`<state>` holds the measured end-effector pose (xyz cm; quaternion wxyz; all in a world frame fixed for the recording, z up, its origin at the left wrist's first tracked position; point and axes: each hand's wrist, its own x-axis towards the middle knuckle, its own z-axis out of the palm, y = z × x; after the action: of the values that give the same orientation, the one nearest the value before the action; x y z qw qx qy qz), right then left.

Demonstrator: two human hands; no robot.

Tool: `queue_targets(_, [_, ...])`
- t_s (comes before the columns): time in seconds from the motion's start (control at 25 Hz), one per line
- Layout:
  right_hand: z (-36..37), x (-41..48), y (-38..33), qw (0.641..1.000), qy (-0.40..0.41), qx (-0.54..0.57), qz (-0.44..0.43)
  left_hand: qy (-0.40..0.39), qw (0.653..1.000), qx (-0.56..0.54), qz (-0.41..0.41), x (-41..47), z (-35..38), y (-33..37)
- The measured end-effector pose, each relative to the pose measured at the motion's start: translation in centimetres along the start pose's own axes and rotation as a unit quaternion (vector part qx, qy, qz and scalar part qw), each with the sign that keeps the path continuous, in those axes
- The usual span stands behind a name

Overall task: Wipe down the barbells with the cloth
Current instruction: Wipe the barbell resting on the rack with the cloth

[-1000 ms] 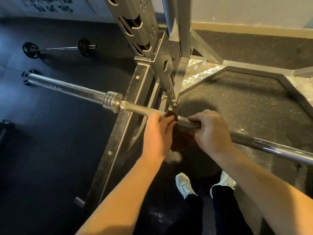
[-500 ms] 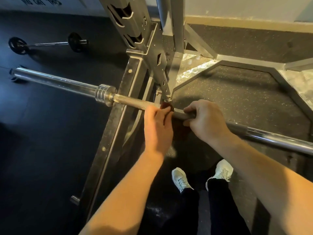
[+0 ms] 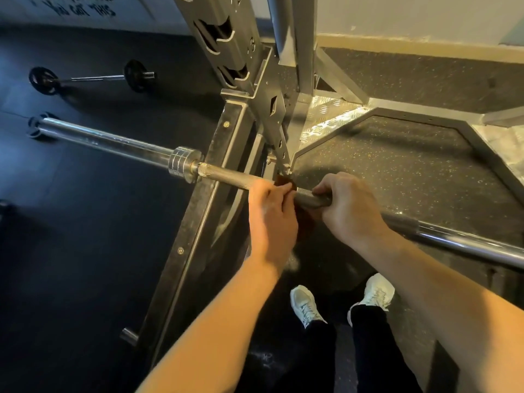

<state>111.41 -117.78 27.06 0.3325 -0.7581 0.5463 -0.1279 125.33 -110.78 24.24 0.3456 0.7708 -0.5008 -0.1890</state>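
Observation:
A long chrome barbell [image 3: 113, 144] runs across the view from the far left to the right edge, held off the floor at the rack. A dark brown cloth [image 3: 285, 181] is wrapped over its knurled shaft just right of the collar. My left hand [image 3: 272, 219] grips the cloth around the shaft. My right hand [image 3: 350, 209] grips the bare shaft right beside it, fingers curled over the top. Most of the cloth is hidden under and between the hands.
The grey steel rack upright [image 3: 226, 52] and its base beam [image 3: 198, 228] stand right behind and below the bar. A small barbell with black plates [image 3: 93, 78] lies on the dark floor at the far left. My white shoes [image 3: 306, 306] stand on the speckled rubber mat [image 3: 397, 165].
The view has shifted slightly. Both hands keep their hold on the shaft, with the left hand and cloth working in about the same place near the collar.

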Motion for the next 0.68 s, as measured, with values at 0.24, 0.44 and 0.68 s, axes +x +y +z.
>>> queue_targets(0.24, [-1.8, 1.3, 0.0, 0.987, -0.158, -0.031, 0.025, 0.007, 0.991, 0.131, -0.022, 5.1, -6.8, -3.7])
queue_targets(0.44, [-1.3, 1.0, -0.7, 0.976, -0.194, -0.082, 0.059, 0.044, 0.983, 0.160, -0.078, 7.4, -9.5, -5.0])
queue_targets(0.68, [1.0, -2.1, -0.6, 0.996, -0.049, -0.074, 0.021, 0.021, 0.989, 0.147, 0.000, 1.6, -6.1, -2.8])
